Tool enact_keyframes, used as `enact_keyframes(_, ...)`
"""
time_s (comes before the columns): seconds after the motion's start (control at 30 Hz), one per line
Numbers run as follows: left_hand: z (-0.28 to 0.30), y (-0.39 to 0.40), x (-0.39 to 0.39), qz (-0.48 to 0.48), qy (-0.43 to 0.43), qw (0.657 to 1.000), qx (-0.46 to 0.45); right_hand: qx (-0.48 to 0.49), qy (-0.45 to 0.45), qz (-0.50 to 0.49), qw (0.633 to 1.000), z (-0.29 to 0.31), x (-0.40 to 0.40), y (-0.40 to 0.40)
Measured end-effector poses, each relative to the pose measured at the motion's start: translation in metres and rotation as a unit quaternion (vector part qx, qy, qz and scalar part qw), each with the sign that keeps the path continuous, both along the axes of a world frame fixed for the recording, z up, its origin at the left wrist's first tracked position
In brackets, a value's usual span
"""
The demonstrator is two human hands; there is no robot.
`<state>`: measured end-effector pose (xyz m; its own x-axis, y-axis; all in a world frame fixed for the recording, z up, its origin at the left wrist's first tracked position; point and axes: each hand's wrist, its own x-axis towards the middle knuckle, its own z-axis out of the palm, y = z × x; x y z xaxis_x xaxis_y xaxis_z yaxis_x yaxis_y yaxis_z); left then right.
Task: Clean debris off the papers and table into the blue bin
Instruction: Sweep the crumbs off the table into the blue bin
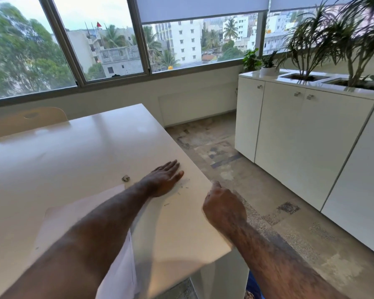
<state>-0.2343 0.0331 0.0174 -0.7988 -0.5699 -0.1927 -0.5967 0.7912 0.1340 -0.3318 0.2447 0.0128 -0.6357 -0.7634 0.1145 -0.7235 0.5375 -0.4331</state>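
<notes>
Resting flat on the smooth white desk (84,152), the left hand (163,180) lies palm down with its fingers straight and together, close to the right edge of the desk. It holds nothing. The right hand (221,207) is at that same edge, a little nearer to the person, with its fingers curled under and the thumb pointing up; I cannot tell if something is inside it.

Between the two hands, thin dark bits of debris (183,186) are scattered on the desk surface, just beside the left thumb. A small crumpled grey scrap (125,178) lies on the desk to the left of the left wrist, apart from it. Under the left forearm there are white sheets of paper (73,214), and one corner of them reaches near the grey scrap.

Low at the bottom of the view, under the right forearm, a small part of a blue bin (252,287) shows on the floor beside the desk leg.

Further away, a pale chair back (30,119) stands at the far side of the desk, and white cabinets (289,134) with green plants (324,39) stand by the large windows (106,39).
</notes>
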Motion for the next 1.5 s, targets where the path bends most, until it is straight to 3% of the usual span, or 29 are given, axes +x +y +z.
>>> enact_keyframes(0.13, 0.006, 0.034, -0.005, -0.074, 0.001, 0.997, 0.000, 0.000, -0.003, -0.021, 1.000, 0.004, -0.002, -0.002)
enact_keyframes(0.2, 0.006, 0.057, 0.011, -0.104, 0.018, 0.992, 0.075, -0.008, -0.011, -0.024, 1.000, 0.003, -0.002, -0.002)
enact_keyframes(0.27, 0.012, 0.066, 0.032, -0.065, 0.082, 0.980, 0.170, -0.013, -0.015, -0.018, 1.000, 0.003, -0.003, -0.003)
enact_keyframes(0.33, 0.012, 0.058, 0.049, 0.023, 0.121, 0.985, 0.120, -0.016, -0.018, -0.010, 1.000, 0.003, -0.003, -0.003)
enact_keyframes(0.4, 0.005, 0.052, 0.060, 0.112, 0.056, 0.991, 0.039, -0.018, -0.024, -0.006, 1.000, 0.002, -0.003, 0.000)
enact_keyframes(0.5, -0.010, 0.066, 0.052, 0.152, -0.004, 0.988, -0.003, -0.024, -0.031, -0.003, 0.999, 0.003, -0.003, 0.003)
enact_keyframes(0.63, -0.005, 0.094, 0.006, 0.122, 0.062, 0.990, 0.016, -0.017, -0.048, -0.019, 0.999, 0.007, -0.006, 0.001)
enact_keyframes(0.73, 0.001, 0.112, 0.000, 0.111, 0.203, 0.958, 0.169, -0.028, -0.063, -0.014, 0.998, 0.008, -0.006, 0.003)
enact_keyframes(0.77, 0.001, 0.115, 0.010, 0.134, 0.223, 0.952, 0.162, -0.033, -0.064, -0.009, 0.997, 0.009, -0.005, 0.004)
enact_keyframes(0.87, -0.009, 0.120, 0.047, 0.236, 0.082, 0.968, -0.002, -0.051, -0.060, 0.004, 0.997, 0.009, -0.009, 0.006)
enact_keyframes(0.93, -0.016, 0.126, 0.060, 0.253, 0.000, 0.967, -0.013, -0.060, -0.066, 0.012, 0.996, 0.008, -0.012, 0.006)
enact_keyframes(1.23, -0.002, 0.103, -0.029, 0.068, 0.062, 0.996, 0.005, -0.062, -0.051, 0.036, 0.996, -0.007, -0.021, 0.010)
enact_keyframes(1.37, 0.001, 0.111, -0.016, -0.054, 0.056, 0.997, 0.001, -0.055, -0.049, 0.007, 0.997, -0.009, -0.016, 0.011)
enact_keyframes(1.43, -0.002, 0.125, 0.001, -0.096, 0.094, 0.990, 0.051, -0.066, -0.066, -0.007, 0.996, -0.009, -0.018, 0.012)
enact_keyframes(1.5, 0.001, 0.128, 0.018, -0.071, 0.167, 0.978, 0.099, -0.085, -0.098, -0.014, 0.991, -0.007, -0.022, 0.013)
